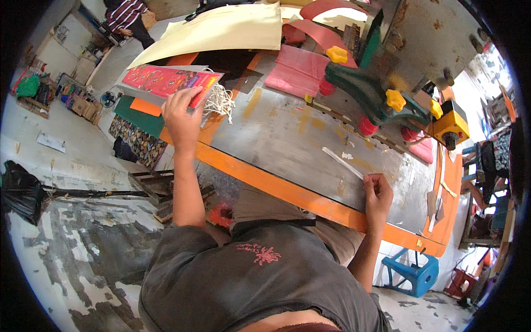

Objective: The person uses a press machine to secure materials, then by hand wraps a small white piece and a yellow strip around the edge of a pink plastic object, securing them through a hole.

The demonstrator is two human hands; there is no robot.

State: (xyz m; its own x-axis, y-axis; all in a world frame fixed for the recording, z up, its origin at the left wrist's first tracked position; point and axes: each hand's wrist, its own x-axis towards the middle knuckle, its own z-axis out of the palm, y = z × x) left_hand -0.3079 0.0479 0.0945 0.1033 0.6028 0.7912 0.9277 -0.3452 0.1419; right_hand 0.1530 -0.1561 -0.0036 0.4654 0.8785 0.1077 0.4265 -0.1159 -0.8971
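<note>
Shirt (pixel 260 285): dark, filling the view nearest the camera, its wearer facing the near edge of the table (pixel 265 135).
Left hand (pixel 181 115): reaching over the table's left part, fingers bending onto the right end of the red sheets (pixel 157 81); its thumb is not showing clearly, so whether it is pinching or only pressing, I cannot tell.
Right hand (pixel 379 195): pinching the near end of the white strip (pixel 344 163) between thumb and forefinger, close to the table's near edge.
White strip: slanting from those fingertips toward the middle of the table; looking narrow, light and fairly straight, probably bending or creasing easily, so an end pinch is likely suiting it.
Red sheets: lying near the table's left edge, beyond its near-left corner; looking thin, flat and glossy, perhaps sliding over one another; a broad hold across one end, thumb beneath, is seeming safer than a corner pinch.
Cords (pixel 221 104): spilling loosely beside the right end of the red sheets; looking soft, light and apt to tangle, so gathering the whole bunch is seeming better than tugging one strand.
Pink stack (pixel 296 69): resting toward the table's far edge, beside the green clamp (pixel 357 91) with its yellow knobs.
Cream sheet (pixel 221 30): curving along the far edge, looking wide and floppy.
Stool (pixel 414 275): standing blue below the near-right corner.
</note>
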